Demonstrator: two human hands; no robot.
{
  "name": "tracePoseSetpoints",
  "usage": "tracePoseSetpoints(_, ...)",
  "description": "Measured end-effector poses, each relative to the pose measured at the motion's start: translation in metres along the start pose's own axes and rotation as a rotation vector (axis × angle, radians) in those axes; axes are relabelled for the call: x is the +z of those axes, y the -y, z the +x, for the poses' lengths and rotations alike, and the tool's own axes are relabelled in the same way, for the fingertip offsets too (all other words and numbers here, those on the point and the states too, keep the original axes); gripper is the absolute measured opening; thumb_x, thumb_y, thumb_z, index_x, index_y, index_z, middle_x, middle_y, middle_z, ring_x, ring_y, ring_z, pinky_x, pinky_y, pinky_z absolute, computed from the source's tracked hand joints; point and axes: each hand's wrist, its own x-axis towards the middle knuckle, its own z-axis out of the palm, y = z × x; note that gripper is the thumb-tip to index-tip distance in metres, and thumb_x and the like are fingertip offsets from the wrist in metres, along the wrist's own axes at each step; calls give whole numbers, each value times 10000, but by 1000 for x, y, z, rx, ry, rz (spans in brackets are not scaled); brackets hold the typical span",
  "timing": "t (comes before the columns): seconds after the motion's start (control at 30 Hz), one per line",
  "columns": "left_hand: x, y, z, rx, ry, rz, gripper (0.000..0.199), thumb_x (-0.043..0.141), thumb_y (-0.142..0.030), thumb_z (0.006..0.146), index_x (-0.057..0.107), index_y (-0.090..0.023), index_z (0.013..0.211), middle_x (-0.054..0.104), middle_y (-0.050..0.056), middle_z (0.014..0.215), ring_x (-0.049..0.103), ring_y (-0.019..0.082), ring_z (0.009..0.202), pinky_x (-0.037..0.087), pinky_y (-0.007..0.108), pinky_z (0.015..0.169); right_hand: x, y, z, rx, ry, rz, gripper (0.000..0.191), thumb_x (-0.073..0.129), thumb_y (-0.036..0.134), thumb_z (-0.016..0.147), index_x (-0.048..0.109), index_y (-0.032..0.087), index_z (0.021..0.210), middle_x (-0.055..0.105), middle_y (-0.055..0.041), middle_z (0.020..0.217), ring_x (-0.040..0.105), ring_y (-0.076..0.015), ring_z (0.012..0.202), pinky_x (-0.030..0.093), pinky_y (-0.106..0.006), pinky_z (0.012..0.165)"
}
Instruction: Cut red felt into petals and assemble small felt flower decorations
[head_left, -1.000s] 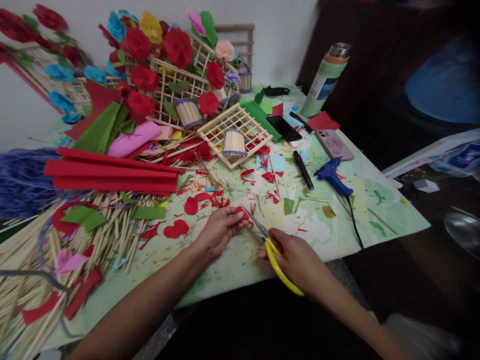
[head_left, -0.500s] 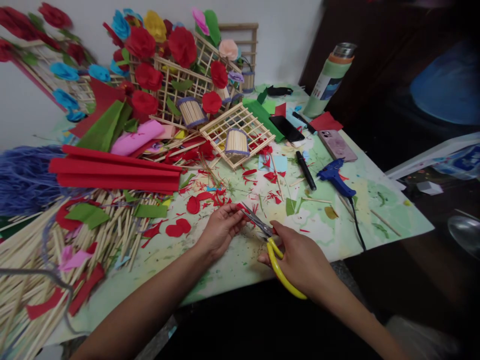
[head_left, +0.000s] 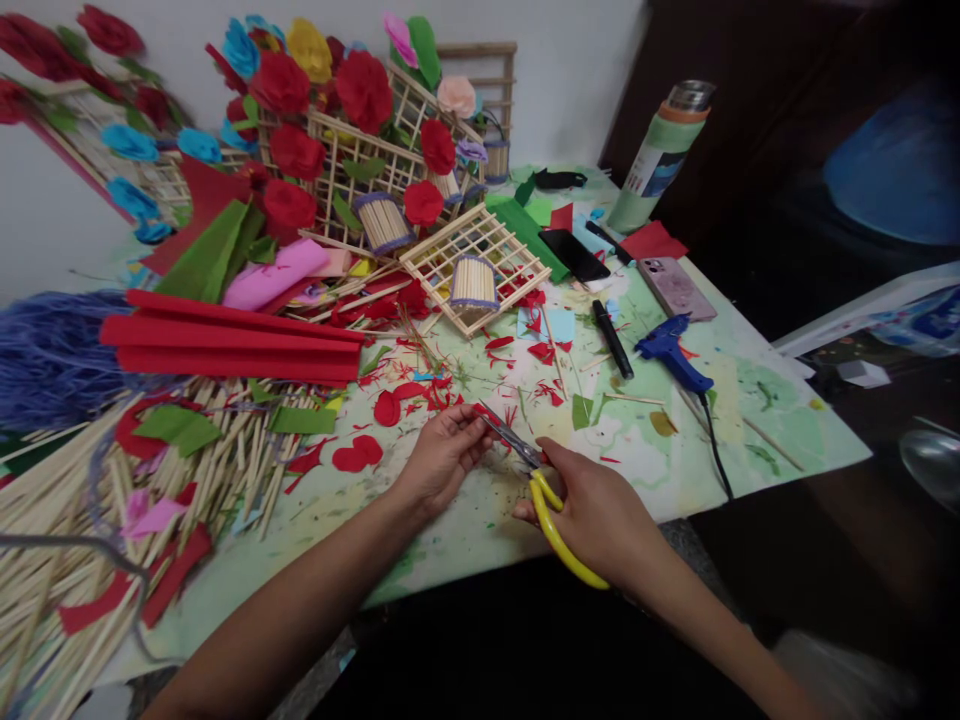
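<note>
My left hand (head_left: 442, 458) pinches a small piece of red paper (head_left: 481, 411) between thumb and fingertips, most of it hidden. My right hand (head_left: 600, 510) is closed around the yellow handles of a pair of scissors (head_left: 555, 530). The metal blades point up and left and lie against the red paper, right at my left fingertips. Cut red paper petals (head_left: 357, 454) lie on the table to the left of my left hand. Fine red and green snippets are scattered just beyond both hands.
Thin wooden sticks (head_left: 67, 540) and folded red paper (head_left: 240, 340) crowd the left. A stick lattice (head_left: 476, 270) lies behind my hands, with paper flowers (head_left: 364, 92) at the back. To the right are a blue glue gun (head_left: 673, 355), black marker (head_left: 613, 340), phone (head_left: 675, 288) and bottle (head_left: 660, 155).
The scissors and my right hand have shifted very slightly up and left. My left hand keeps its pinch on the red paper, almost unmoved.
</note>
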Motion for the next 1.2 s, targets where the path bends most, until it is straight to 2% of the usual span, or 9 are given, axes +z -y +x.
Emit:
tracePoseSetpoints(0.23, 1, -1, -1, -11, -22, -6, 186, 745, -89, 638, 593, -112, 744, 620, -8, 624, 584, 63, 525, 493, 137, 515, 2, -2, 3, -7, -7, 40, 525, 599, 486, 751, 554, 195, 1186, 700, -92, 945, 642, -233, 786, 408, -279, 620)
tracePoseSetpoints(0.4, 1, -2, 1, -40, -68, -30, 149, 688, -43, 683, 582, -116, 759, 628, 2, 631, 612, 74, 553, 507, 138, 534, 4, -3, 4, 6, -1, 49, 375, 592, 439, 756, 599, 215, 1057, 709, -60, 846, 637, -212, 718, 377, -261, 577)
tracePoseSetpoints(0.57, 1, -1, 4, -64, -100, -43, 109, 629, -10, 726, 584, -107, 747, 628, 11, 635, 627, 80, 559, 520, 143, 544, 8, -7, 5, 5, 25, 49, 288, 560, 419, 788, 582, 210, 985, 708, -61, 833, 636, -207, 702, 351, -252, 559)
tracePoseSetpoints(0.8, -1, 1, 6, -84, -83, -25, 85, 602, -11, 757, 594, -95, 743, 627, 18, 656, 628, 73, 571, 520, 135, 555, 10, -9, 6, 1, 63, 86, 188, 501, 366, 832, 551, 194, 892, 691, -64, 739, 616, -186, 644, 318, -242, 539)
tracePoseSetpoints(0.97, 1, -1, 6, -89, -91, -18, 83, 606, -15, 757, 593, -97, 748, 627, 24, 665, 628, 74, 578, 518, 134, 552, 11, -10, 6, -9, 58, 43, 180, 486, 369, 836, 536, 198, 866, 675, -54, 708, 605, -190, 635, 306, -246, 539)
tracePoseSetpoints(1.2, 0, -1, 5, -86, -104, 2, 110, 597, 2, 753, 580, -104, 778, 623, 17, 663, 642, 85, 584, 520, 139, 550, 8, -9, 3, 3, 28, 4, 269, 490, 420, 834, 558, 196, 965, 691, -63, 788, 628, -216, 703, 319, -257, 558)
